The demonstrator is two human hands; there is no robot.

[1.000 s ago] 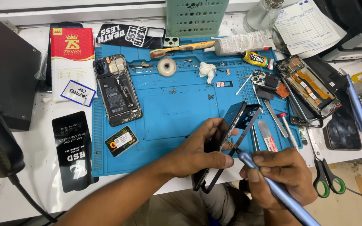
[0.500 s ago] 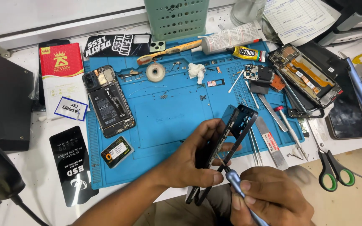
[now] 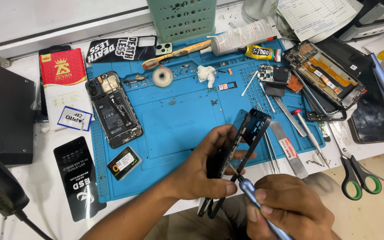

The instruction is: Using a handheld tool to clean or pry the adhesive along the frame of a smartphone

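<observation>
My left hand [image 3: 210,166] grips a black phone frame [image 3: 250,133], held on edge and tilted above the front of the blue work mat [image 3: 174,120]. Fingers wrap its middle, and its lower end hangs past the table edge. My right hand [image 3: 285,209] holds a blue-grey screwdriver [image 3: 250,191] like a pen. The screwdriver's thin tip touches the inner side of the frame just below my left fingers.
An opened phone [image 3: 114,109] lies on the mat's left. A second disassembled phone [image 3: 327,73] sits at the right, with tweezers and spudgers [image 3: 290,133] beside it. Scissors [image 3: 356,173] lie at the right edge. A green basket [image 3: 181,18], glue tubes [image 3: 263,52] and a tape roll [image 3: 162,76] line the back.
The phone frame has turned more upright and on edge in my left hand. My right hand has shifted the screwdriver's tip in against the frame's inner side. The view has moved slightly.
</observation>
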